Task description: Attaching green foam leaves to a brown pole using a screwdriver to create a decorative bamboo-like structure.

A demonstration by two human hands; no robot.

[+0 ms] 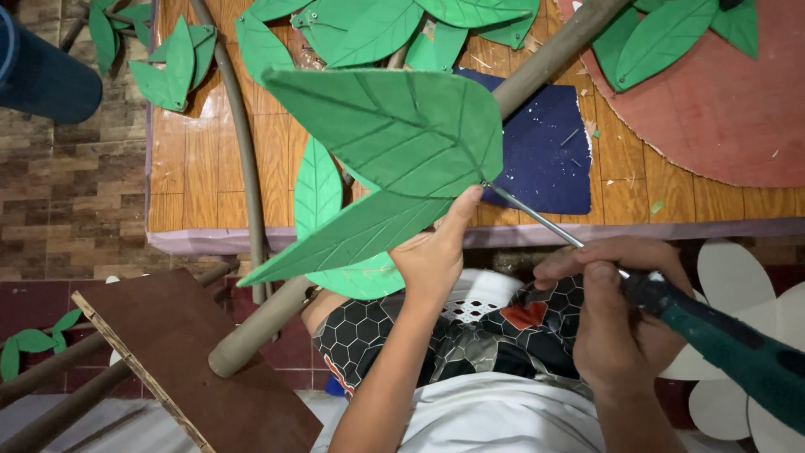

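1. The counter (210, 201) is a wood-patterned top that carries a dark blue sheet (549, 155), a large reddish round board (721, 109) and several loose green leaves (369, 29). It gives a firm edge close by; bracing the work nearer to it would likely steady the step.
2. A long brown pole (268, 323) runs slantwise from below the counter edge up across it, behind the work.
3. The big green leaf (394, 126) is held up in the air above the counter edge, with a second narrower leaf (352, 235) fanning out just below it. Keeping both flat and still seems the main need.
4. The left hand (432, 256) props the leaves from underneath, thumb up at the edge beside the tool tip. That thumb sits near the point, so I judge it should stay clear of the tip's line.
5. The right hand (620, 319) has its grip closed around the green-handled tool (729, 344).
6. The tool's thin metal shaft (537, 214) meets the big leaf's right corner; a straight, light push looks best.
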